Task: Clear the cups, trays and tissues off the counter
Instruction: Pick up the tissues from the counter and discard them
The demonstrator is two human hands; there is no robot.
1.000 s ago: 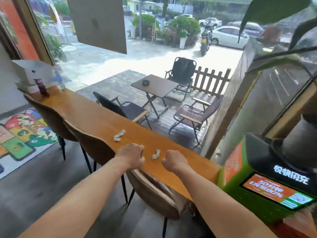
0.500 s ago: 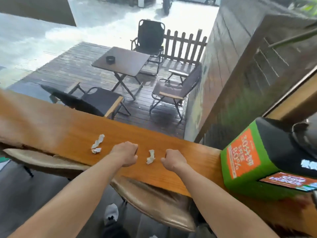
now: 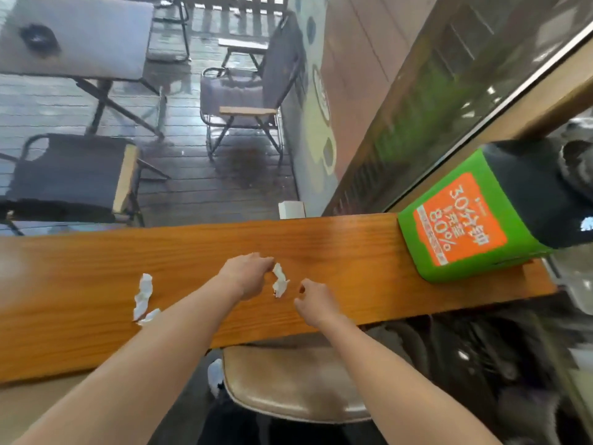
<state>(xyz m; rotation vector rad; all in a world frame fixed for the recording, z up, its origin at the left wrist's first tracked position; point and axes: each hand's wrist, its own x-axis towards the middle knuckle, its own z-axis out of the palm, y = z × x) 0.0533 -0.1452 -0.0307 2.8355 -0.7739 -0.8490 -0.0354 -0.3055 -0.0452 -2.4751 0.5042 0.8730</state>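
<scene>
Glossy grained wood counter (image 3: pixel 337 248), crumpled white paper tissues (image 3: pixel 279 281)

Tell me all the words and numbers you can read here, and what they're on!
"30" and "80%": big white figures on the orange panel of the green box, printed sideways.
Other characters beside them: too blurred to read.
Small print along the panel's edge: too small.
White mark on the box's black top: cut off, unreadable.
</scene>
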